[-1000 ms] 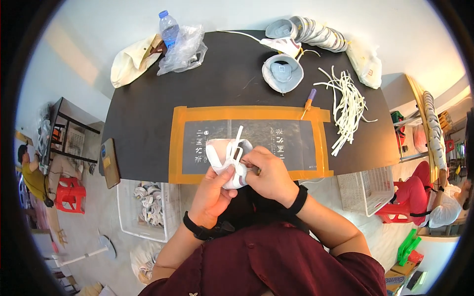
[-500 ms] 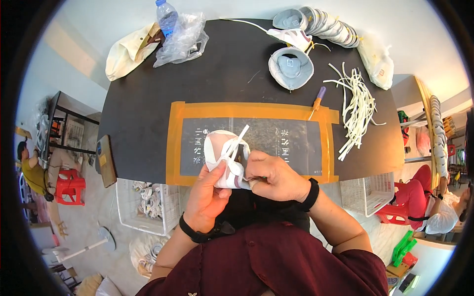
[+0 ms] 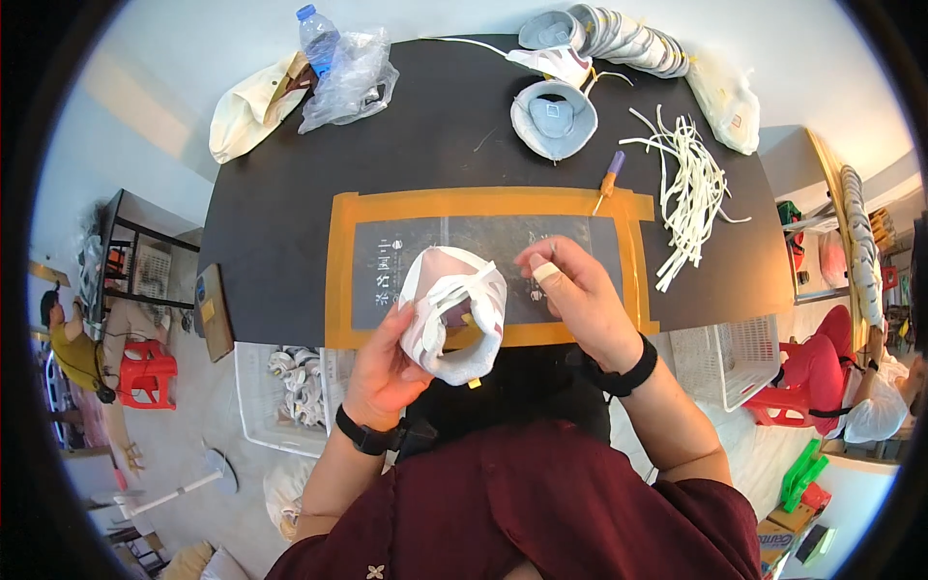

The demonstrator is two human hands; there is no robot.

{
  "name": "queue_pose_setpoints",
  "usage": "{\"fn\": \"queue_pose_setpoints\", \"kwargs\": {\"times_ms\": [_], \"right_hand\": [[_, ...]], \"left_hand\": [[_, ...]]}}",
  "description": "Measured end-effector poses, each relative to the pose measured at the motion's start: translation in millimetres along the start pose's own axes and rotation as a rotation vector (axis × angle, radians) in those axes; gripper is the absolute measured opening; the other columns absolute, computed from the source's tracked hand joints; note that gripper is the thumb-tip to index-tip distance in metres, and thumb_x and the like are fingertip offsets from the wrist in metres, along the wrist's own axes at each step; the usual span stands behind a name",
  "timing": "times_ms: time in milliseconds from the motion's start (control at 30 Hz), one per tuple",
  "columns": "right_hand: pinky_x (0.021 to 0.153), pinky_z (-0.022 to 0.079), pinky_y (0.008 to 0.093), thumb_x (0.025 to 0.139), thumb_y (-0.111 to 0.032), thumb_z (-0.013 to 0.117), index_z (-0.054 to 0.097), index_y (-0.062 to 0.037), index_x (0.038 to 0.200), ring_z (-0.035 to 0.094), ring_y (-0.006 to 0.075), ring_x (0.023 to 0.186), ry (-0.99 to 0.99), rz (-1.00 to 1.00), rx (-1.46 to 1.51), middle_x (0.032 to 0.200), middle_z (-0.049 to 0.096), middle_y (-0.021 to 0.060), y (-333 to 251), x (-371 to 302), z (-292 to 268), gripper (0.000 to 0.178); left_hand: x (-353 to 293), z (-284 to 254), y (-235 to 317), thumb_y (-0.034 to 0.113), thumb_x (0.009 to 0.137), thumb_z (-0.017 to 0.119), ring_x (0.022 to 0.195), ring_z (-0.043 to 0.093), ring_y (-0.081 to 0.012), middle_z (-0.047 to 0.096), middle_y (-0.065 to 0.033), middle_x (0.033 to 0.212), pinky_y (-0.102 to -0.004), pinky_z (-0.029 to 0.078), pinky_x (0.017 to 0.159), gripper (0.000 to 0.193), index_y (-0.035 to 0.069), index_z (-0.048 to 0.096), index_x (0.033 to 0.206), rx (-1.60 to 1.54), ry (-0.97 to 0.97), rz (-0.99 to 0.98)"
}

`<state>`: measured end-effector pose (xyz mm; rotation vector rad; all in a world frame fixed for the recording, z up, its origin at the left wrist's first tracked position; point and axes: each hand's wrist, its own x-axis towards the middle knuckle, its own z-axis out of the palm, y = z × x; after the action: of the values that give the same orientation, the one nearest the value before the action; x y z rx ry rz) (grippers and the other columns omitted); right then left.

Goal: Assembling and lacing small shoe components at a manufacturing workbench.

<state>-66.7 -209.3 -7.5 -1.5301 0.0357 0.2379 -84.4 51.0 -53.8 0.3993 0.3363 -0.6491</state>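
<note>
A small white and pink shoe upper is in my left hand, whose thumb and fingers grip its left side. The opening of the upper faces me, with a pale padded collar at its near end. A white lace strip lies across its top, and a bit of yellow shows inside and below the collar. To the right of the upper, apart from it, my right hand hovers over the taped mat. Its thumb, wrapped in a tan strip, stands off from the forefinger, and nothing shows between them.
Beyond the mat's right corner lies an awl-like tool beside a heap of white laces. More uppers are stacked at the back. A phone sits at the table's left edge. White crates stand below; people sit at both sides.
My right hand has let go of the upper and moved to the right. My left hand has turned the upper so its opening faces me.
</note>
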Motion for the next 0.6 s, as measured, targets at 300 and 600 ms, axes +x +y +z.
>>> {"fn": "queue_pose_setpoints", "kwargs": {"times_ms": [300,600], "right_hand": [[0.079,0.048,0.0282,0.095,-0.014,0.061,0.058,-0.0019,0.106,0.057,0.0101,0.087,-0.22,-0.274,-0.106,0.094,0.061,0.0033,-9.9,-13.8,11.2,0.017],[0.079,0.047,0.0271,0.089,-0.005,0.062,0.059,-0.0025,0.102,0.055,0.0085,0.084,-0.17,-0.049,0.065,0.089,0.06,0.0006,-16.8,-46.4,15.8,0.013]], "left_hand": [[-19.9,16.6,-13.9,0.02,0.099,0.053,0.065,0.061,-0.0101,0.067,-0.0065,0.096,-0.0194,0.038,0.039,0.028,0.008,0.054,0.125,0.405,0.007,0.181],[-34.0,28.9,-22.2,0.016,0.097,0.057,0.064,0.059,-0.0081,0.067,-0.004,0.093,-0.0196,0.036,0.041,0.023,0.008,0.06,0.118,0.647,0.094,0.355]]}}
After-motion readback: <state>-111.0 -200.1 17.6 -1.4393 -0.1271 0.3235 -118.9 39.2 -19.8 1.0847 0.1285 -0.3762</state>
